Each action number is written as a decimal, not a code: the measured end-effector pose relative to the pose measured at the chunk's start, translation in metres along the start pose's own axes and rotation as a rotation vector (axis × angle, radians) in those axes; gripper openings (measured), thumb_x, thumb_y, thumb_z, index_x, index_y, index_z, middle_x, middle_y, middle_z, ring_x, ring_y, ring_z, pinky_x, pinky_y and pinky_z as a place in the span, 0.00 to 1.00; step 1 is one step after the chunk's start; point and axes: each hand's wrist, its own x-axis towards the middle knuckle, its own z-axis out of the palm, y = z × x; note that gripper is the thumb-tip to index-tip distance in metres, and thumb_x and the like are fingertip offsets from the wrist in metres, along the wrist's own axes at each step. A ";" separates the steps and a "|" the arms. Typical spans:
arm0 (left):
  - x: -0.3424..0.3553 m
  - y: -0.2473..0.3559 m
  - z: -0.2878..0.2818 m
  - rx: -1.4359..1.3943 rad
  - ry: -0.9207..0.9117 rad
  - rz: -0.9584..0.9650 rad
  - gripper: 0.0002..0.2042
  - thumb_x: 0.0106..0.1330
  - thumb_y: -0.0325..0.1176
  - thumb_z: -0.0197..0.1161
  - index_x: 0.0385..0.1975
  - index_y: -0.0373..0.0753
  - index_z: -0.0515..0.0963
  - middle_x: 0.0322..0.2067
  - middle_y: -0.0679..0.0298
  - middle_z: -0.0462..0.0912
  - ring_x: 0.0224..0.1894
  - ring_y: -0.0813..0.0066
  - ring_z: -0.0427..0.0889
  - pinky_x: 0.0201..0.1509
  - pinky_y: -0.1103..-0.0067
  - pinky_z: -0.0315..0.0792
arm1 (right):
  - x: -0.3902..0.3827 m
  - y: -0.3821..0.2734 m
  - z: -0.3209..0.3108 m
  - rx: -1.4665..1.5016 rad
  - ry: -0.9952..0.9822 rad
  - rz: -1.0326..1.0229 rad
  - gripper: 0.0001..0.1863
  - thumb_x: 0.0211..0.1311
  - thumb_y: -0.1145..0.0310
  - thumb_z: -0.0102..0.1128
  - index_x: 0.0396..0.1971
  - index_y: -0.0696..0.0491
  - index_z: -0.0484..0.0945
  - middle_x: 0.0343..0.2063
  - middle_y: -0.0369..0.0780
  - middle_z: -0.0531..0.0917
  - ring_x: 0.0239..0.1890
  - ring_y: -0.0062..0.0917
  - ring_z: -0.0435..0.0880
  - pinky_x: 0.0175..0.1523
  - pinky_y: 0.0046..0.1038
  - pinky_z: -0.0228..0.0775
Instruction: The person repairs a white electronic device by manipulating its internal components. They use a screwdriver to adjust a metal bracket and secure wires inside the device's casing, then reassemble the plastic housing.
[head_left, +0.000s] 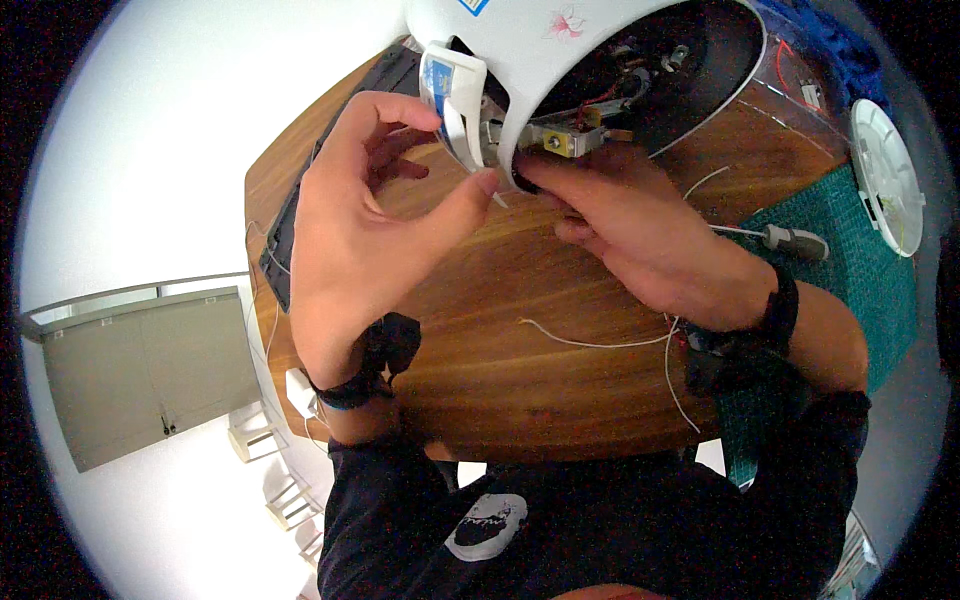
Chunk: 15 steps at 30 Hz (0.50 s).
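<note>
A white rounded appliance housing (560, 60), which looks like a rice cooker, lies on its side with its round bottom open toward the right. Wires and metal parts show in the dark inside. At its front sits a white and blue control panel (455, 95), tilted out from the housing. My left hand (365, 210) pinches this panel between thumb and fingers. My right hand (640, 220) reaches its curled fingers in at the opening's lower rim, beneath a metal bracket with a yellow part (562, 142). Its fingertips are hidden there.
A screwdriver (795, 242) lies on a green cutting mat (825, 290) at the right. The round white cover (890, 185) is beyond it. A loose white wire (590, 344) crosses the wooden table (500, 400). A clear box (790, 105) stands far right, a dark tray (285, 240) at left.
</note>
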 end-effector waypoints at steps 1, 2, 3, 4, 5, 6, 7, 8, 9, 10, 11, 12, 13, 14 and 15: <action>0.000 -0.001 0.000 0.002 -0.007 -0.002 0.20 0.52 0.29 0.77 0.43 0.36 0.75 0.39 0.64 0.83 0.43 0.77 0.82 0.49 0.79 0.74 | 0.000 0.000 0.001 0.013 0.002 0.012 0.13 0.66 0.60 0.66 0.48 0.45 0.80 0.38 0.25 0.81 0.38 0.08 0.73 0.39 0.18 0.63; 0.001 -0.002 0.000 0.003 -0.014 -0.004 0.20 0.52 0.29 0.77 0.43 0.36 0.75 0.39 0.64 0.83 0.43 0.77 0.82 0.49 0.79 0.74 | 0.000 0.000 0.000 0.025 0.005 0.024 0.13 0.67 0.59 0.65 0.48 0.45 0.80 0.38 0.25 0.81 0.37 0.08 0.73 0.39 0.18 0.63; 0.001 -0.001 -0.001 0.007 -0.020 -0.006 0.20 0.53 0.29 0.76 0.42 0.36 0.75 0.39 0.64 0.83 0.43 0.78 0.82 0.49 0.79 0.74 | 0.000 0.002 -0.001 0.040 -0.029 0.008 0.13 0.67 0.59 0.65 0.48 0.44 0.81 0.38 0.25 0.81 0.37 0.08 0.72 0.39 0.18 0.62; 0.001 0.001 -0.001 0.021 -0.012 -0.017 0.20 0.53 0.28 0.76 0.42 0.36 0.75 0.39 0.63 0.84 0.43 0.78 0.82 0.49 0.80 0.74 | 0.003 0.005 -0.004 0.054 -0.062 -0.009 0.13 0.67 0.59 0.65 0.48 0.43 0.81 0.39 0.24 0.82 0.37 0.07 0.72 0.39 0.18 0.62; 0.001 0.004 -0.002 0.034 -0.005 -0.027 0.19 0.53 0.28 0.76 0.42 0.35 0.75 0.39 0.63 0.84 0.43 0.78 0.82 0.48 0.80 0.74 | 0.004 0.007 -0.005 0.054 -0.081 -0.026 0.13 0.67 0.59 0.64 0.49 0.43 0.81 0.39 0.24 0.82 0.37 0.07 0.72 0.39 0.18 0.61; 0.000 0.005 -0.001 0.046 0.001 -0.039 0.19 0.53 0.28 0.76 0.42 0.35 0.75 0.39 0.63 0.84 0.42 0.78 0.82 0.48 0.80 0.74 | 0.005 0.009 -0.007 0.055 -0.100 -0.040 0.13 0.67 0.58 0.64 0.49 0.43 0.81 0.39 0.24 0.82 0.37 0.07 0.71 0.39 0.18 0.61; 0.000 0.004 -0.001 0.034 0.004 -0.045 0.19 0.53 0.28 0.76 0.42 0.35 0.75 0.38 0.63 0.84 0.42 0.78 0.82 0.48 0.80 0.74 | 0.006 0.010 -0.008 0.041 -0.105 -0.055 0.13 0.67 0.58 0.64 0.49 0.43 0.81 0.40 0.24 0.82 0.37 0.07 0.71 0.39 0.17 0.60; 0.000 0.004 0.000 0.021 0.007 -0.052 0.19 0.54 0.28 0.76 0.43 0.35 0.75 0.38 0.62 0.84 0.42 0.78 0.82 0.47 0.80 0.74 | 0.006 0.010 -0.008 0.016 -0.098 -0.052 0.13 0.68 0.57 0.63 0.50 0.42 0.82 0.40 0.24 0.82 0.37 0.07 0.71 0.39 0.17 0.60; 0.000 0.003 0.001 0.010 0.011 -0.060 0.19 0.54 0.27 0.75 0.43 0.35 0.75 0.37 0.62 0.84 0.41 0.78 0.82 0.47 0.80 0.74 | 0.006 0.010 -0.008 -0.007 -0.092 -0.049 0.14 0.68 0.57 0.63 0.50 0.42 0.82 0.41 0.24 0.82 0.38 0.06 0.71 0.39 0.17 0.59; 0.000 0.003 0.001 0.010 0.003 -0.069 0.19 0.54 0.27 0.75 0.43 0.35 0.75 0.37 0.62 0.84 0.41 0.78 0.82 0.47 0.80 0.74 | 0.004 0.007 -0.008 -0.042 -0.075 -0.028 0.14 0.68 0.56 0.63 0.50 0.42 0.82 0.41 0.23 0.82 0.38 0.06 0.71 0.39 0.16 0.59; 0.000 0.003 0.001 0.010 -0.004 -0.078 0.19 0.54 0.27 0.75 0.43 0.35 0.75 0.37 0.63 0.84 0.41 0.78 0.82 0.47 0.80 0.74 | 0.004 0.007 -0.009 -0.064 -0.064 -0.028 0.14 0.68 0.56 0.63 0.50 0.42 0.82 0.41 0.23 0.82 0.38 0.06 0.71 0.40 0.16 0.59; 0.001 0.003 0.001 0.010 -0.011 -0.090 0.19 0.54 0.27 0.75 0.43 0.35 0.75 0.37 0.63 0.84 0.41 0.78 0.82 0.47 0.80 0.74 | 0.004 0.007 -0.009 -0.088 -0.058 -0.030 0.15 0.68 0.56 0.62 0.51 0.42 0.82 0.42 0.23 0.82 0.38 0.06 0.71 0.40 0.16 0.59; 0.001 0.002 0.000 0.014 -0.011 -0.076 0.19 0.54 0.27 0.75 0.44 0.35 0.75 0.37 0.62 0.84 0.41 0.78 0.82 0.47 0.81 0.74 | 0.005 0.009 -0.009 -0.101 -0.058 -0.053 0.15 0.68 0.55 0.62 0.51 0.42 0.82 0.42 0.23 0.82 0.38 0.07 0.71 0.40 0.17 0.59; 0.002 0.001 -0.001 0.018 -0.011 -0.063 0.19 0.54 0.27 0.75 0.44 0.35 0.75 0.37 0.62 0.84 0.41 0.78 0.82 0.46 0.81 0.74 | 0.005 0.011 -0.009 -0.093 -0.057 -0.061 0.16 0.68 0.55 0.62 0.51 0.43 0.82 0.42 0.24 0.82 0.38 0.07 0.71 0.40 0.17 0.59; 0.002 -0.001 0.000 0.021 -0.012 -0.046 0.19 0.55 0.26 0.75 0.44 0.35 0.75 0.37 0.62 0.85 0.41 0.78 0.82 0.46 0.81 0.74 | 0.006 0.014 -0.010 -0.087 -0.054 -0.073 0.16 0.68 0.54 0.62 0.52 0.43 0.82 0.42 0.24 0.83 0.39 0.07 0.71 0.41 0.18 0.60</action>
